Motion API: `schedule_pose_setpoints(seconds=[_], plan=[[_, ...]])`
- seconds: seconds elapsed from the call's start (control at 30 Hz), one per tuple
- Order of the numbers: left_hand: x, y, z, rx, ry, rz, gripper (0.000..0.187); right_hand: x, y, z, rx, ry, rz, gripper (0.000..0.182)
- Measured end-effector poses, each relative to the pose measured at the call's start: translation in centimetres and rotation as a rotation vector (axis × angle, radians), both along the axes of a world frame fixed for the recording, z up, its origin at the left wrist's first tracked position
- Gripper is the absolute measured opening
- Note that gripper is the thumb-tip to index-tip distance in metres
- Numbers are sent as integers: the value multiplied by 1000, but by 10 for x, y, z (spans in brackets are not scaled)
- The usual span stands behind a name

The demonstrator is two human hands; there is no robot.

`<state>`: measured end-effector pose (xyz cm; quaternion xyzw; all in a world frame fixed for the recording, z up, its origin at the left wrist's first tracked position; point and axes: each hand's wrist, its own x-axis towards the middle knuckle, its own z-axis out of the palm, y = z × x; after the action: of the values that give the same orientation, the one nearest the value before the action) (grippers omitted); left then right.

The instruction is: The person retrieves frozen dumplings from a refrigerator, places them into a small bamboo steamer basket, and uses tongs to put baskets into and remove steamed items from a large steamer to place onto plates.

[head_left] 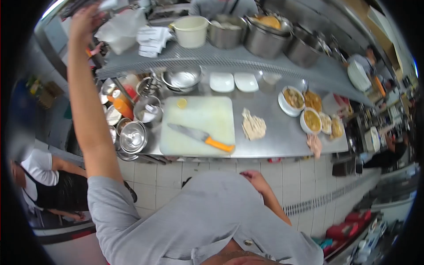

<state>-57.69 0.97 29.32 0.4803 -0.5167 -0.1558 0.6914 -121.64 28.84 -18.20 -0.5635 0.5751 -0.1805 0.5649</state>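
Note:
My left hand (86,21) is raised at the far upper left, close to a white plastic bag (121,31) on the shelf. Its fingers are blurred, and I cannot make out whether they grip anything. My right hand (255,180) hangs beside my shirt, below the counter's front edge, with its fingers loosely apart and nothing visible in them. On the counter, a knife with an orange handle (219,144) lies across a white cutting board (196,115). A small yellow lemon piece (182,103) rests near the board's top. A crumpled beige cloth (253,125) lies to the right.
Metal bowls (133,137) and an orange bottle (122,107) crowd the counter's left end. Two white square dishes (221,82) stand behind the board. Bowls of food (311,121) sit at right. Large pots (267,39) line the shelf. A person in an apron (44,176) is at left.

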Motion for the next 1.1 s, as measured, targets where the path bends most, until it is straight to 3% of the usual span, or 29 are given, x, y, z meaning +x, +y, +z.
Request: schedule_pose_setpoints(seconds=[0.03,0.1,0.27,0.4,0.47,0.53,0.57,0.67,0.73,0.8,0.87,0.93,1.03,1.1], plan=[[30,-12,0,-17,4,-2,37,1,1,3,-17,1,3,33],[10,6,2,82,-43,23,42,4,0,10,-40,15,2,33],[-7,66,-42,-49,-253,290,54,7,2,28,75,33,-81,31],[-98,130,-106,19,-318,129,39,-3,-10,12,-129,39,-135,36],[-132,148,-161,79,-359,-129,20,-3,-25,26,-157,82,-149,35],[-175,180,-220,243,-325,-379,13,0,-37,42,-207,94,-187,34],[-190,198,-240,378,-439,-404,11,-1,-48,50,-255,88,-208,33],[-225,245,-281,606,-114,-509,15,-23,-79,67,-468,125,-320,24],[-229,270,-301,658,-16,-468,18,-57,-114,109,-569,209,-425,19],[-226,286,-308,620,49,-485,21,-104,-148,149,-993,481,-512,16],[-218,295,-299,630,56,-473,23,-141,-174,231,-1157,498,-662,16],[-214,298,-294,621,41,-445,24,-199,-213,286,-1240,651,-713,13],[-222,293,-291,525,-53,-399,22,-286,-282,336,-1310,742,-838,29],[-244,296,-281,526,-73,-408,21,-323,-308,368,-1156,974,-889,43]])
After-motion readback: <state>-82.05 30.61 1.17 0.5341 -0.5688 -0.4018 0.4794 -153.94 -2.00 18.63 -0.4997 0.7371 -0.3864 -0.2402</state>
